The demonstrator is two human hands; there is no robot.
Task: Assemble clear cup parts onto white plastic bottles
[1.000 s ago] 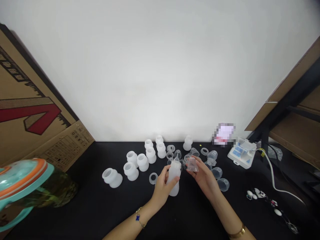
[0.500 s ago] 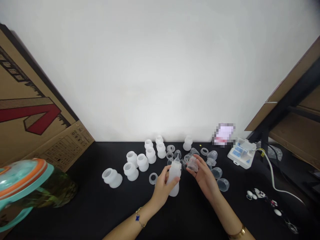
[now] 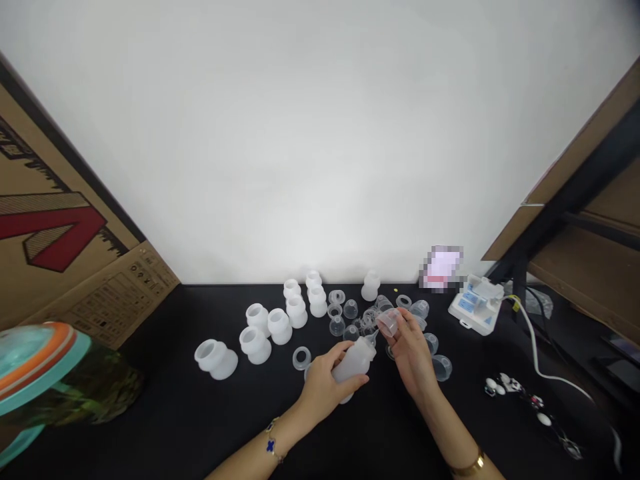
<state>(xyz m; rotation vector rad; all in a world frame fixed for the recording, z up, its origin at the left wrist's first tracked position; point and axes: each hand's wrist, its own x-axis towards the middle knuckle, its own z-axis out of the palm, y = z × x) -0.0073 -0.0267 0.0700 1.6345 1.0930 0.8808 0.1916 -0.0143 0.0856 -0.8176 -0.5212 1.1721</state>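
My left hand (image 3: 324, 385) is wrapped round a frosted white bottle (image 3: 354, 363) with a nipple top, tilted so the tip points up and right. My right hand (image 3: 411, 352) pinches a clear plastic cap (image 3: 388, 323) just above and right of the bottle's tip, not touching it. Several open white bottles (image 3: 257, 343) stand left of my hands. Clear caps (image 3: 442, 367), rings (image 3: 301, 358) and nipples lie scattered behind and right of them on the black table (image 3: 165, 413).
A large cardboard box (image 3: 60, 247) leans at the left, with a teal and orange lid (image 3: 35, 363) in front of it. A white device (image 3: 473, 307) with a cable sits at the right, by a dark shelf frame (image 3: 565, 207). Small white pieces (image 3: 515, 390) lie near the right edge.
My left hand has tipped the bottle from upright to leaning right. My right hand has turned the cap and brought it nearer the bottle's tip. The view has shifted slightly.
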